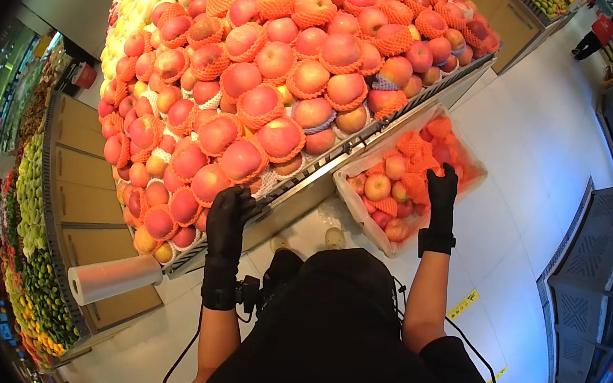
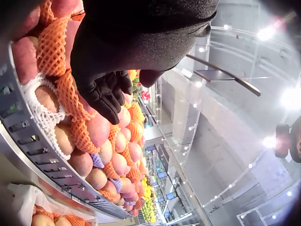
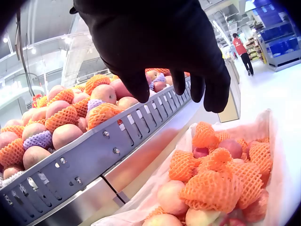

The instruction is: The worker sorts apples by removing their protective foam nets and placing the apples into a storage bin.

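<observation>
A big sloped pile of red apples [image 1: 260, 101], many in orange foam nets, fills the stand. My black-gloved left hand [image 1: 229, 217] is at the pile's near edge, its fingers bent with nothing visible in them; the left wrist view shows this hand [image 2: 106, 70] just over the netted fruit. On the floor to the right stands a lined crate [image 1: 391, 246] holding loose apples [image 1: 377, 187] and orange nets [image 3: 211, 190]. My gloved right hand [image 1: 442, 196] is over that crate's right part, fingers spread and hanging down, holding nothing in the right wrist view.
A slotted metal rail [image 3: 117, 146] edges the stand. A plastic bag roll [image 1: 115, 279] sits at its near corner. Grey bins [image 1: 582, 291] stand at the right, shelves of other produce [image 1: 45, 298] at the left. A person in a red top [image 1: 602, 30] is far off at upper right.
</observation>
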`<state>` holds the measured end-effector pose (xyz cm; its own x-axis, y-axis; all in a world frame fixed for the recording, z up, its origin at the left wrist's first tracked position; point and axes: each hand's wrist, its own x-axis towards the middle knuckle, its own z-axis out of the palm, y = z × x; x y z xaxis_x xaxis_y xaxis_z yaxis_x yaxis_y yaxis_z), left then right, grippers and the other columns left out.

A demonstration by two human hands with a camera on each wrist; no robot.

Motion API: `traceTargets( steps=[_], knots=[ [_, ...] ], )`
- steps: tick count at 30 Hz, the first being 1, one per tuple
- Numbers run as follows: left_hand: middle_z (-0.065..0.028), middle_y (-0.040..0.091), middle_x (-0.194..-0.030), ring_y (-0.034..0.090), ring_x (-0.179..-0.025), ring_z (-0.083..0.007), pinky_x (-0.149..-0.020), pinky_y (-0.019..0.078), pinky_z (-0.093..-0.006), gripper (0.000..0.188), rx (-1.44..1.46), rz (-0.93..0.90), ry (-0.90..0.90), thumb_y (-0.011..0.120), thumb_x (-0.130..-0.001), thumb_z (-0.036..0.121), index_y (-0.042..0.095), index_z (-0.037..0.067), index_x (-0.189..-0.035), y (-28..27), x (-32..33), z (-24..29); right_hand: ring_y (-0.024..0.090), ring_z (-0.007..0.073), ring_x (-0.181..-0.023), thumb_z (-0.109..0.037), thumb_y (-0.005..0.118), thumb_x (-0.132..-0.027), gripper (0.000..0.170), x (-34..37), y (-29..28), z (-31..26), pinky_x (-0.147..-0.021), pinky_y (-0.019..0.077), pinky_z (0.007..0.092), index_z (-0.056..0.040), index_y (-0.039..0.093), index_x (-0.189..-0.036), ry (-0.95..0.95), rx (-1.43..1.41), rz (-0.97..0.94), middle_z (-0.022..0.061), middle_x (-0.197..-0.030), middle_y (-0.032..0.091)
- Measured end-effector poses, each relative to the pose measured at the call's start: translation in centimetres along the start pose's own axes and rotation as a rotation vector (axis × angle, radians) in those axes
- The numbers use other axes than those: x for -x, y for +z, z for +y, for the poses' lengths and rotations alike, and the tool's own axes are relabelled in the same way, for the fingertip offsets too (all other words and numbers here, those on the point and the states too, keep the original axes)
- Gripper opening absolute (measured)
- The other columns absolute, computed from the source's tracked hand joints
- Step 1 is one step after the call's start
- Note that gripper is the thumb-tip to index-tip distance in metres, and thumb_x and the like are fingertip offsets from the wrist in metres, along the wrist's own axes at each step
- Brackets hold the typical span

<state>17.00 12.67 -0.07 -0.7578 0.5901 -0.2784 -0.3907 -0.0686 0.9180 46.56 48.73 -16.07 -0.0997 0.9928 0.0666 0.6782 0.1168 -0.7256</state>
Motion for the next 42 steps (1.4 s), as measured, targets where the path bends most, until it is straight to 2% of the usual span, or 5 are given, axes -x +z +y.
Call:
traceTargets(
  steps=[15,17,21,36,42],
  knots=[
    [-0.0110,0.060,-0.106,0.062,-0.096,-0.0210,-0.087,0.0535,-0.0375,0.032,0.026,0.066,0.048,0.050,-0.101,0.028,0.054,-0.001,-0.115,1.3,1.7,0.6,0.065,0.0324,-0.100,-0.026,0.066,-0.083,0.036,-0.1,-0.7,2.2,-0.088,0.0494,0.0382,-0.0006,0.067,-0.108,-0.041,-0.066,-0.170,0.0189,-0.108,0.068],
    [-0.0114,0.060,-0.105,0.062,-0.095,-0.0213,-0.086,0.0538,-0.0381,0.032,0.039,0.062,0.042,0.050,-0.101,0.028,0.054,-0.001,-0.115,1.1,2.0,0.6,0.064,0.0227,-0.087,-0.022,0.066,-0.084,0.031,-0.9,1.4,4.4,-0.078,0.0505,0.0333,0.0002,0.066,-0.106,-0.072,-0.223,-0.214,0.0124,-0.096,0.068],
    [-0.0133,0.060,-0.106,0.063,-0.093,-0.0225,-0.085,0.0547,-0.0385,0.033,0.080,0.101,0.050,0.050,-0.101,0.028,0.053,-0.002,-0.115,-0.2,2.8,0.4,0.060,0.0119,-0.072,-0.016,0.064,-0.087,0.022,-0.5,2.3,2.1,-0.065,0.0491,0.0265,-0.0004,0.067,-0.102,-0.020,-0.533,-0.390,0.0052,-0.083,0.065],
    [-0.0134,0.060,-0.111,0.062,-0.098,-0.0235,-0.089,0.0529,-0.0392,0.039,0.150,0.287,0.110,0.055,-0.097,0.032,0.052,0.000,-0.119,-7.9,6.2,0.4,0.058,0.0146,-0.058,-0.013,0.064,-0.088,0.020,2.4,7.7,-9.4,-0.053,0.0453,0.0272,0.0022,0.065,-0.101,0.114,-0.586,-0.793,0.0099,-0.069,0.063],
    [-0.0136,0.060,-0.112,0.063,-0.097,-0.0235,-0.089,0.0532,-0.0389,0.035,0.188,0.289,0.140,0.054,-0.098,0.030,0.052,0.001,-0.118,-11.3,4.3,2.1,0.057,0.0144,-0.054,-0.017,0.066,-0.089,0.025,4.6,8.0,-13.9,-0.051,0.0454,0.0277,0.0032,0.064,-0.104,0.036,-0.519,-0.759,0.0098,-0.063,0.061]
  ],
)
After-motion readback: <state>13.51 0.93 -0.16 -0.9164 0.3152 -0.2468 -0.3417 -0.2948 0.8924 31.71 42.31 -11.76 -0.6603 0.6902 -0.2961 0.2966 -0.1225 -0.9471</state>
